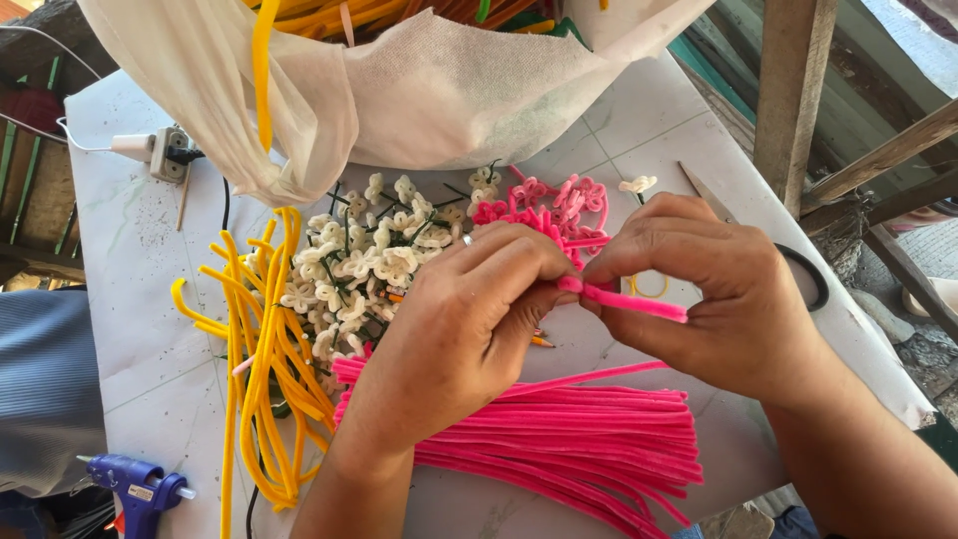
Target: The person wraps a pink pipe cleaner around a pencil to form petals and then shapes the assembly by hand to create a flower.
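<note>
White cloth bag [419, 90], table's far edge

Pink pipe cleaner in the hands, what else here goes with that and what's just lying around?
In use:
left hand
right hand
pink pipe cleaner, pinched by both hands
pink pipe cleaner bundle
finished pink flowers

Lying about:
white flowers
yellow pipe cleaners
blue glue gun
scissors
white cloth bag

Pink pipe cleaner [627, 301] partly hidden inside both hands' pinching fingers [559, 269]; beside it, scissors [798, 274] largely covered by right hand [718, 299]; white bag [419, 90] and blue glue gun [135, 489] cropped by frame edges.
</note>
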